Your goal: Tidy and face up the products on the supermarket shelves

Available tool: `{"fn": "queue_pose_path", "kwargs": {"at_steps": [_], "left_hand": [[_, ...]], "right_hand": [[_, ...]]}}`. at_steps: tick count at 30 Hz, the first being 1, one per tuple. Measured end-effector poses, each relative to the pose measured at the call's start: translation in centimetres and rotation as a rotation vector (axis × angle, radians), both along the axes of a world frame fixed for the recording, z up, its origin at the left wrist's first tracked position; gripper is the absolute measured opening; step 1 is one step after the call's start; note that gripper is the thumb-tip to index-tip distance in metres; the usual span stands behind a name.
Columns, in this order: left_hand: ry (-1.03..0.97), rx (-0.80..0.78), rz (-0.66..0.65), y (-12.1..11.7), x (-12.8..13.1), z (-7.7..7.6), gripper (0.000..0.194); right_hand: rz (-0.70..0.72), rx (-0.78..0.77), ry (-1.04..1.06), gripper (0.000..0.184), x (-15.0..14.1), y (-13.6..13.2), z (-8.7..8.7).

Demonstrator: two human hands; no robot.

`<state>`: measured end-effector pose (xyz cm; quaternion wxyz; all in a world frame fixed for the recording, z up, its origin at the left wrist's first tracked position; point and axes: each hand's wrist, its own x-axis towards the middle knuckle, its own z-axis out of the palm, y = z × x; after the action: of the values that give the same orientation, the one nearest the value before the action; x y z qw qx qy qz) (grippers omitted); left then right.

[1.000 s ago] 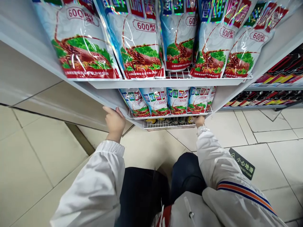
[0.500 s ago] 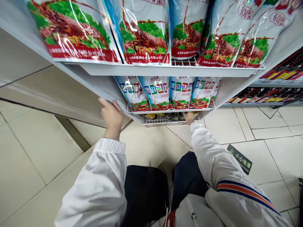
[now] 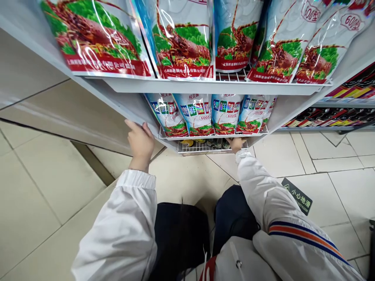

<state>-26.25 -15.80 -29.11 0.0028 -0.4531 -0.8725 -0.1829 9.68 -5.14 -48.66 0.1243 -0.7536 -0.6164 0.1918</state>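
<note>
My left hand [image 3: 140, 144] holds the front edge of the white shelf unit's left side panel [image 3: 117, 105]. Its thumb lies at the edge, with the fingers along the outer face. Low on the right, my right hand [image 3: 236, 144] reaches into the bottom wire rack [image 3: 191, 148], beside dark-lidded jars [image 3: 217, 143]. The shelf above covers its fingertips, so whether it grips a jar cannot be seen. Over that rack stands a row of seasoning bags [image 3: 197, 117] with lobster pictures.
Larger lobster-print bags [image 3: 183, 47] fill the upper shelf, whose white front lip [image 3: 211, 86] juts over the lower rows. A yellow-topped item [image 3: 187, 143] sits in the bottom rack. Dark bottles [image 3: 336, 117] line a shelf at right. A floor sign [image 3: 297, 196] lies on the tiles.
The view has shifted slightly, moving the upper shelves a little rightward. My right hand has turned a little at the bottom rack and more of it shows. My left hand stays on the panel.
</note>
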Motion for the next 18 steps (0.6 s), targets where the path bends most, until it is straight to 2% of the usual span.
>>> {"fn": "queue_pose_path", "kwargs": {"at_steps": [5, 10, 14, 18], "left_hand": [[0.001, -0.009, 0.004, 0.1, -0.3, -0.2, 0.068], [0.013, -0.006, 0.012, 0.0, -0.2, -0.3, 0.071], [0.007, -0.001, 0.048, 0.3, -0.3, -0.5, 0.074], [-0.003, -0.024, 0.161, 0.8, -0.7, -0.6, 0.081]], "right_hand": [[-0.065, -0.028, 0.149, 0.06, 0.2, -2.5, -0.7], [-0.28, 0.002, 0.229, 0.05, 3.8, -4.9, -1.7], [-0.311, 0.043, 0.251, 0.058, 6.7, -3.6, -2.1], [-0.281, 0.032, 0.247, 0.07, 7.0, -1.5, -2.7]]}}
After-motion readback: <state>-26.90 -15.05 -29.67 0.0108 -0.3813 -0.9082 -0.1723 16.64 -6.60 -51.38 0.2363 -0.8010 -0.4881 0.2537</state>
